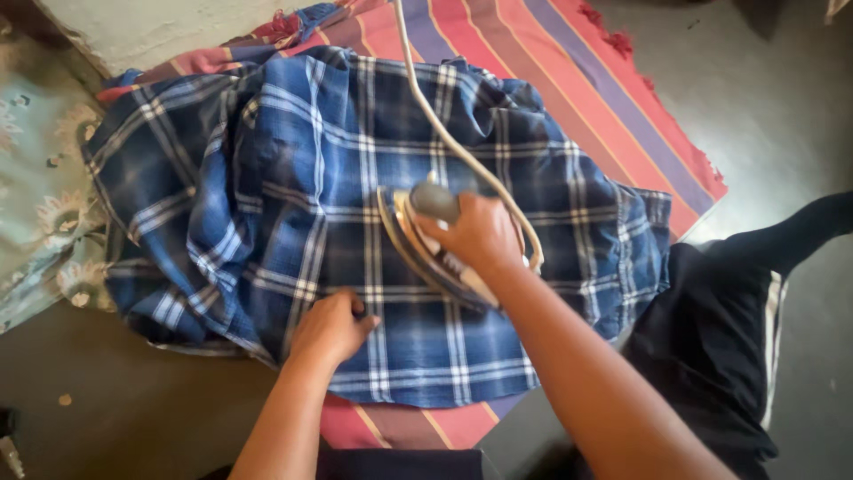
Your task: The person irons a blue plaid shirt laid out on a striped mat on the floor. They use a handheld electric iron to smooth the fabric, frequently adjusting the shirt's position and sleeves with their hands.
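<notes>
A blue plaid shirt [293,178] lies spread and partly bunched over a red, orange and purple striped cloth [569,80] on the floor. My right hand [480,236] grips the grey handle of a clothes iron [418,227] that rests on the middle of the shirt. A pale cord [444,133] runs from the iron up and away over the shirt. My left hand [330,327] presses down on the shirt's near part, fingers curled on the fabric, a little left of the iron.
A floral patterned fabric [40,204] lies at the left. Dark clothing with a white stripe [720,329] sits at the right beside the striped cloth. Grey floor [773,98] surrounds everything. A pale slab [151,27] is at the top left.
</notes>
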